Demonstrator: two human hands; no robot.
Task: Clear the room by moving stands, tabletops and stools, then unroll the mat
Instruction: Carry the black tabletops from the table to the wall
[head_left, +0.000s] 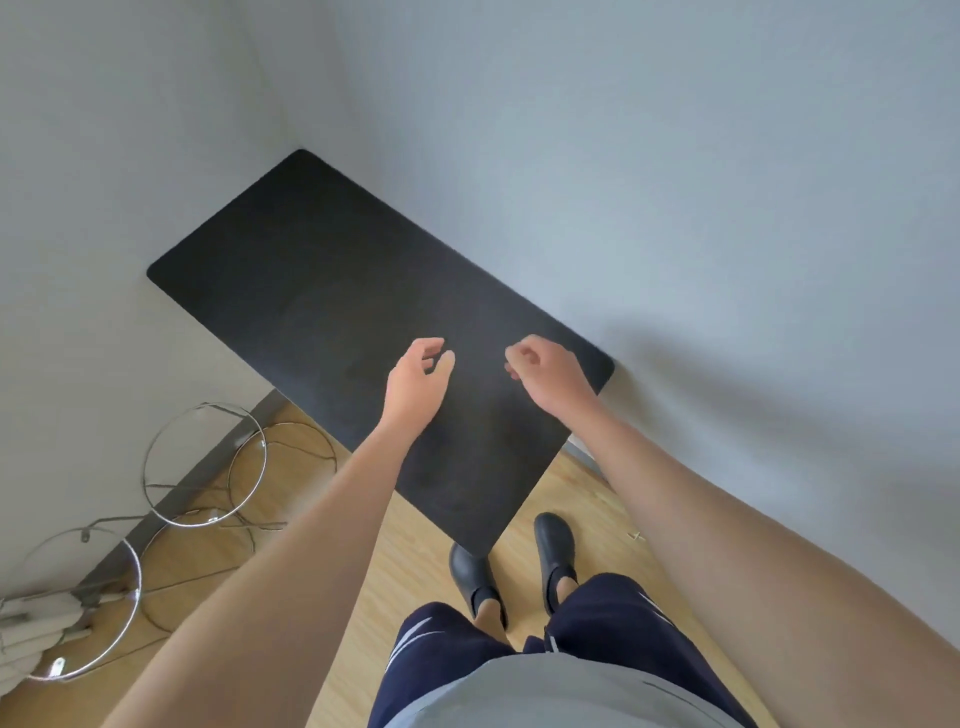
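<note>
A black tabletop (332, 312) with rounded corners runs along the right wall into the corner of the room; its near corner ends just above my left shoe. My left hand (418, 376) and my right hand (548, 374) hover side by side over its near half. The fingers of both hands are loosely curled and hold nothing. I cannot tell whether either hand touches the board, or whether the board leans on the wall or rests on something.
Chrome wire ring stands (205, 462) lie tangled on the wooden floor (332, 545) by the left wall, with another ring (91, 603) and a pale folded bundle (31, 634) nearer me. My black shoes (556, 545) stand just before the tabletop.
</note>
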